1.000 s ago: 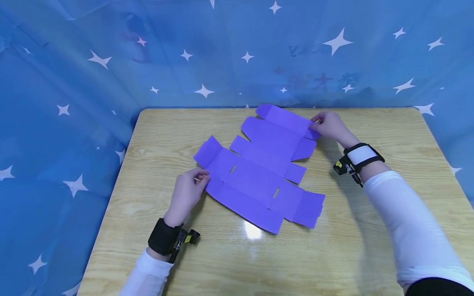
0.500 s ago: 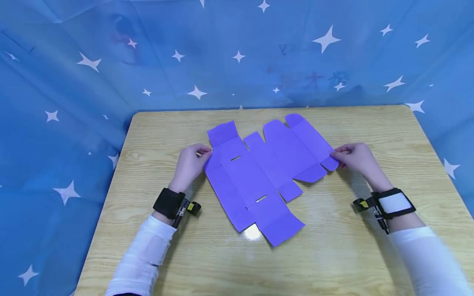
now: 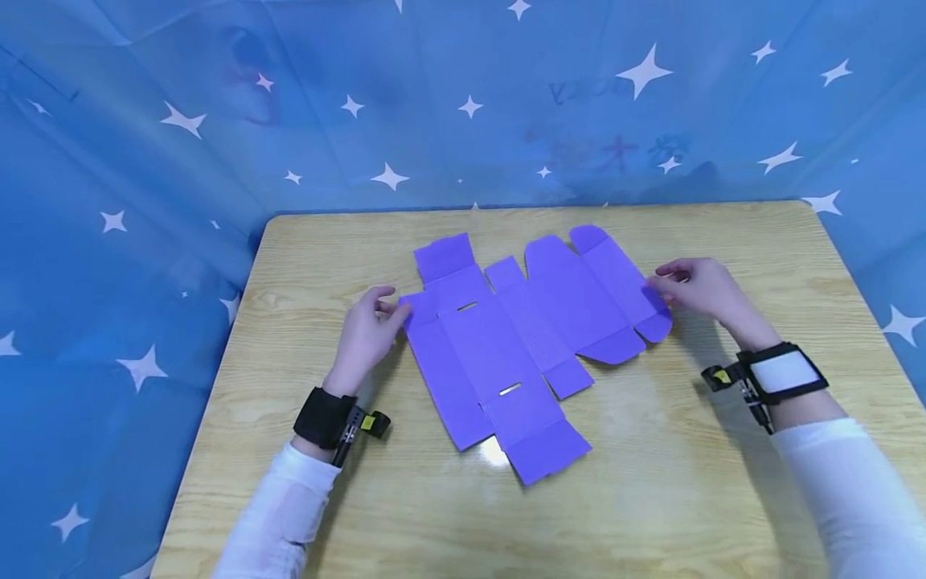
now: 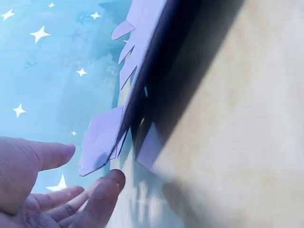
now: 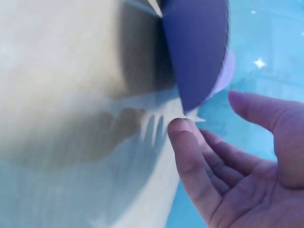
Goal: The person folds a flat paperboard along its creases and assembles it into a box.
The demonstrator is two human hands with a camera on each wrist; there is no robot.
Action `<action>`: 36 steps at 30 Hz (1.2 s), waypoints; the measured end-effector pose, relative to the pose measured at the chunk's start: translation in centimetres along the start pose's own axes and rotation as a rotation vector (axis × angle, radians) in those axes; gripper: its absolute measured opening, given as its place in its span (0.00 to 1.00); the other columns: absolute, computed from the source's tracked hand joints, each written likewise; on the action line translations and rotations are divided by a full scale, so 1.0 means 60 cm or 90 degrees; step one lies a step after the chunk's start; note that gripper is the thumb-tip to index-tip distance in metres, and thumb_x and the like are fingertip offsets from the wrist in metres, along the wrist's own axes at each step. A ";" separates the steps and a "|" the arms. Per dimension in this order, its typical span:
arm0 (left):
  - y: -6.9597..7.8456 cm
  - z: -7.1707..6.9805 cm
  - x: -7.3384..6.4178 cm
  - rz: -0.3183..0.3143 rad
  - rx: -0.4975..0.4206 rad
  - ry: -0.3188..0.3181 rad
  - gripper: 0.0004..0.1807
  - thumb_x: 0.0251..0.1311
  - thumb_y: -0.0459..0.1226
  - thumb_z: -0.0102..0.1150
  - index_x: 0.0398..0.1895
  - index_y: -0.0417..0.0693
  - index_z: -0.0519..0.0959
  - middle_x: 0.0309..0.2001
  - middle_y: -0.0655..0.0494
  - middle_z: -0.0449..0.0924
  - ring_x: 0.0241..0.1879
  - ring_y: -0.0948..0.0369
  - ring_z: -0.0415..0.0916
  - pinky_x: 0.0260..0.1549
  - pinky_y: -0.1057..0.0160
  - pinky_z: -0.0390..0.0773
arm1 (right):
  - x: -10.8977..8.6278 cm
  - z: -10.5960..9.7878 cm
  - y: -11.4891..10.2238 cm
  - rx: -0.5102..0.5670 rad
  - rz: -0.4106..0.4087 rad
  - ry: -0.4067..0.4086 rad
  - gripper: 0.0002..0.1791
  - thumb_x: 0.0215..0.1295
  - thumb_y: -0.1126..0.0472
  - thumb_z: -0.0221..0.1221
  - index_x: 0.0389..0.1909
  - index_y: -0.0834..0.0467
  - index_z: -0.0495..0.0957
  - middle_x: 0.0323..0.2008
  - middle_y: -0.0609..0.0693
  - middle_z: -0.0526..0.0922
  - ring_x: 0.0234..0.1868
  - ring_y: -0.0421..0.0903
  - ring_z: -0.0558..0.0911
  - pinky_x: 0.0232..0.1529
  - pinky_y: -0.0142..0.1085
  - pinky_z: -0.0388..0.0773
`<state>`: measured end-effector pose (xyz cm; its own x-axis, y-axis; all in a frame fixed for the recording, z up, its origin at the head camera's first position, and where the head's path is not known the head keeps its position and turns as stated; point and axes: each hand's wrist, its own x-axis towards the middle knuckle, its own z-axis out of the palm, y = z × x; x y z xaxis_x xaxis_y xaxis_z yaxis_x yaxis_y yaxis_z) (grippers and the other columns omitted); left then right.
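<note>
A flat purple cut-out sheet (image 3: 492, 346), with folding flaps and two narrow slots, lies slantwise across the middle of the head view, one end toward the upper right of the frame and one flap reaching to the lower centre. From above it looks nearly level. The left wrist view shows it almost edge-on instead, running up the middle of the frame beside a dark shadow; the right wrist view shows a rounded flap standing out at the upper right, its shadowed face toward the camera.

At the sheet's left corner is the left hand (image 3: 365, 334), its thumb and fingers parted. From above the thumb tip seems to meet the corner; the left wrist view reveals a gap between thumb and fingers, with a flap near both. Contact cannot be told for certain.

At the right end is the right hand (image 3: 698, 289). The head view makes its fingers look close together, but the right wrist view shows thumb and forefinger well apart, the flap's tip just beside the forefinger.

Both wrists wear black bands with small cameras, below white sleeves. Under everything is a pale wood-grain surface (image 3: 651, 466); behind, a blue star-patterned cloth (image 3: 434, 80) fills the top.
</note>
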<state>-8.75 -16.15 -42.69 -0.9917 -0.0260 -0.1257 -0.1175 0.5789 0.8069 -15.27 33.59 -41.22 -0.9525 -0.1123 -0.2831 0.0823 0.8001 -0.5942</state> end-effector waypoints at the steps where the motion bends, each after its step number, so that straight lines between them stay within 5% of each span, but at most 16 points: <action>1: -0.002 0.001 -0.008 -0.008 -0.002 -0.004 0.29 0.75 0.42 0.59 0.72 0.34 0.70 0.53 0.32 0.86 0.31 0.42 0.88 0.23 0.69 0.81 | 0.012 -0.007 -0.004 -0.007 0.001 -0.018 0.34 0.76 0.46 0.60 0.64 0.73 0.76 0.45 0.67 0.88 0.29 0.32 0.84 0.32 0.28 0.83; 9: -0.013 0.026 -0.086 -0.104 -0.072 -0.104 0.26 0.76 0.43 0.59 0.68 0.33 0.75 0.47 0.38 0.90 0.32 0.59 0.89 0.27 0.64 0.88 | 0.067 -0.035 -0.009 -0.011 0.013 -0.096 0.32 0.78 0.48 0.58 0.66 0.72 0.75 0.44 0.63 0.91 0.34 0.35 0.86 0.37 0.33 0.87; 15: -0.005 0.049 -0.104 -0.120 -0.118 -0.178 0.20 0.73 0.39 0.62 0.60 0.34 0.81 0.37 0.42 0.91 0.26 0.65 0.85 0.23 0.65 0.86 | 0.070 -0.031 -0.004 0.004 0.006 -0.109 0.30 0.78 0.50 0.59 0.67 0.70 0.76 0.56 0.69 0.85 0.39 0.33 0.82 0.40 0.31 0.87; 22: 0.011 0.051 -0.070 -0.117 -0.148 -0.160 0.19 0.71 0.34 0.61 0.60 0.32 0.81 0.39 0.41 0.92 0.25 0.66 0.85 0.24 0.66 0.86 | 0.051 -0.027 0.014 0.019 -0.002 -0.095 0.28 0.79 0.53 0.58 0.67 0.71 0.75 0.48 0.62 0.89 0.36 0.32 0.82 0.37 0.29 0.85; 28: 0.030 0.045 -0.023 -0.080 -0.117 -0.090 0.23 0.70 0.35 0.59 0.65 0.34 0.79 0.47 0.39 0.89 0.23 0.66 0.81 0.24 0.68 0.84 | -0.021 0.003 0.031 0.105 0.041 -0.061 0.30 0.79 0.55 0.58 0.69 0.74 0.70 0.39 0.45 0.90 0.31 0.27 0.83 0.37 0.28 0.87; 36: 0.036 0.029 0.042 -0.007 0.012 -0.076 0.23 0.72 0.37 0.60 0.65 0.34 0.79 0.56 0.35 0.87 0.51 0.46 0.86 0.43 0.67 0.80 | -0.114 0.054 0.033 0.143 0.018 -0.010 0.33 0.77 0.59 0.59 0.73 0.76 0.65 0.36 0.45 0.86 0.30 0.28 0.84 0.35 0.26 0.85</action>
<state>-11.39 -13.55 -42.24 -0.9770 0.0633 -0.2034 -0.1268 0.5944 0.7941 -7.66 34.04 -42.88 -0.9444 -0.1018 -0.3125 0.1739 0.6521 -0.7379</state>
